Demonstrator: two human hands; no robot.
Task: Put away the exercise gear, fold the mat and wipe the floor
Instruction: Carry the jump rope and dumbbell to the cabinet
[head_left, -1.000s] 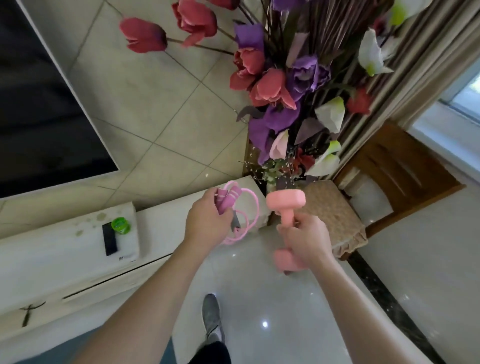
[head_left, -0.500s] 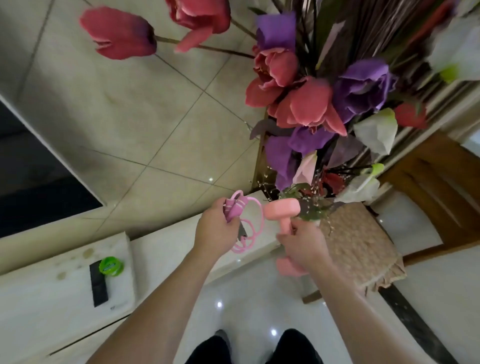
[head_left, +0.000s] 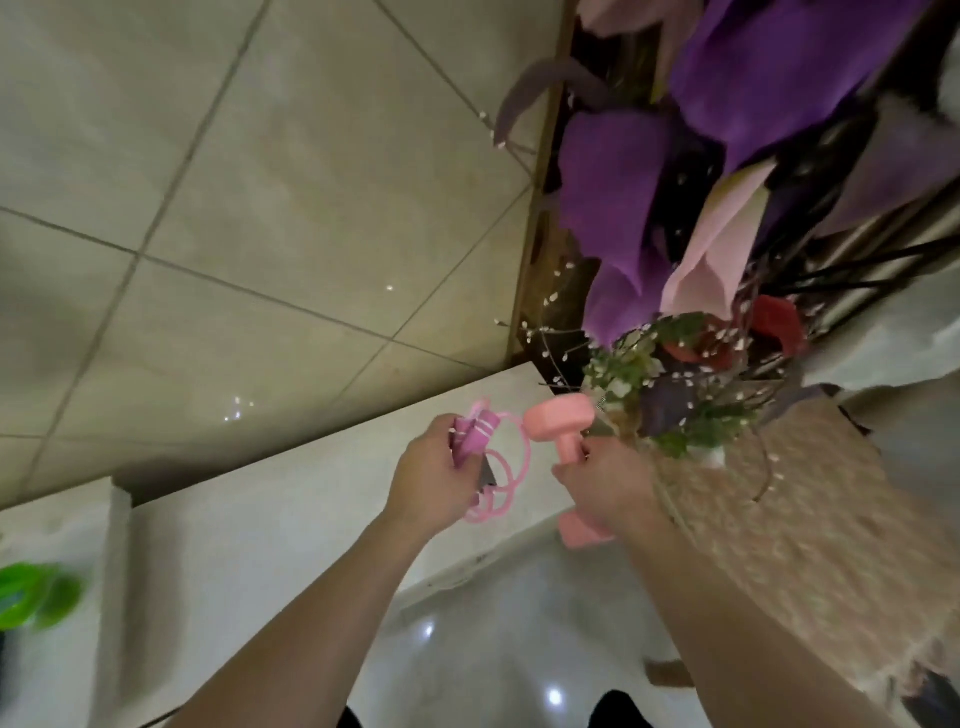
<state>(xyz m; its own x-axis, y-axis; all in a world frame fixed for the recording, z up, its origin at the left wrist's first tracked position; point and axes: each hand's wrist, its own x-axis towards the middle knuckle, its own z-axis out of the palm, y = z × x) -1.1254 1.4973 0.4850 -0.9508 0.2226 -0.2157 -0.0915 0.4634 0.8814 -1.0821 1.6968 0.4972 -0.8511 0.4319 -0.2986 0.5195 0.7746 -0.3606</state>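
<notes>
My left hand (head_left: 434, 478) grips a coiled pink skipping rope (head_left: 493, 462) by its pink striped handles, the loops hanging to the right of my fingers. In my right hand (head_left: 610, 483) is a pink dumbbell (head_left: 563, 421), held upright by its bar, one head above my fist and the other below it. Both hands hover over the right end of a low white cabinet top (head_left: 291, 514), close to its far corner. The mat is out of sight.
A big bunch of purple, pink and red artificial flowers (head_left: 675, 208) crowds in just above and right of the dumbbell. A woven beige cushion (head_left: 810, 525) lies at the right. A green object (head_left: 36, 592) sits on the cabinet's left. Glossy floor (head_left: 493, 639) shows below.
The camera has leaned forward and down, so the cabinet and flowers look much closer. Both hands have moved nearer the cabinet's right end, still holding the rope and the dumbbell.
</notes>
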